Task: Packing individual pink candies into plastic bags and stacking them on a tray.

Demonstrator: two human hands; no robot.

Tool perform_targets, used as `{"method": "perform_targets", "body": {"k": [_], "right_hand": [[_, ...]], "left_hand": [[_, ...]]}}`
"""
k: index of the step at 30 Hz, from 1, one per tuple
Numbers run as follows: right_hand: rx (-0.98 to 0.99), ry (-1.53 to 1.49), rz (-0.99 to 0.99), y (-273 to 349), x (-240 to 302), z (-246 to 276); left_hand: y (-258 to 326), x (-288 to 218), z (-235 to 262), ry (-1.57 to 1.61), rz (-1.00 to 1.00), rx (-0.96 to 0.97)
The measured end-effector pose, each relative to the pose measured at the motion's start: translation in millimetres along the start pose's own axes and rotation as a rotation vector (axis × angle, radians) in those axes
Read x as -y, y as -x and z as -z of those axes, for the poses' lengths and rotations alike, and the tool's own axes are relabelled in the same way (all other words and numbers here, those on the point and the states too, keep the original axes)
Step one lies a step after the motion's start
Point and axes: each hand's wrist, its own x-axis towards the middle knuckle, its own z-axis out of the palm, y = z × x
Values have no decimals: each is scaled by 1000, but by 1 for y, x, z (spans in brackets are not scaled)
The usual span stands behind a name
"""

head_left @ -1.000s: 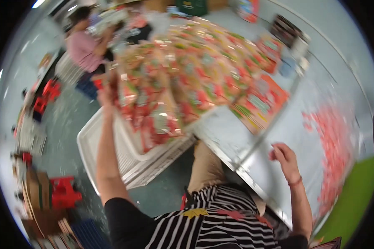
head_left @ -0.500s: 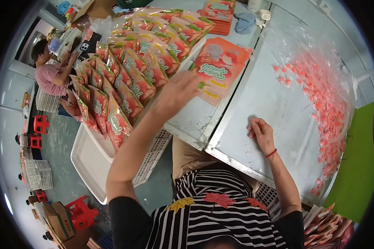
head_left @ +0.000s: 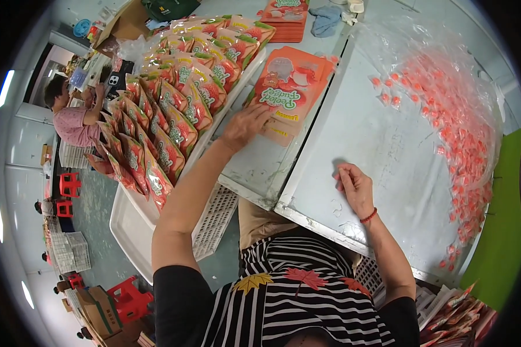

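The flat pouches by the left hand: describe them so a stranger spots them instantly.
On the left grey table, look beside the left hand. The flat orange-red pouches lie there, loosely fanned, unlike the neat stack farther back or the plump bags to their left.

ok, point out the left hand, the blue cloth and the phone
Left hand (head_left: 244, 129): head view, on its back.
Blue cloth (head_left: 325, 22): head view, middle of its crumpled top.
Phone (head_left: 114, 80): head view, on its back, the lens side.
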Motion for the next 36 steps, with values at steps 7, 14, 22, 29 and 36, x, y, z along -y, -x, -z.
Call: {"method": "perform_targets", "body": {"k": [7,14,22,29,36], "right_hand": [[-55,-216,-19,1,-3,-10],[-150,-98,-56,-12,29,-23],[-159,-267,-35,-15,19,-20],[-175,-25,40,-12,25,-13],[-205,182,-5,-19,18,-4]], "left_hand": [[-50,-48,34,378,-53,-156],[-40,-153,-32,453,219,-127],[-53,-163,-19,771,406,-77],[-57,-162,-23,852,544,-1],[-62,-159,-22,787,463,9]]}}
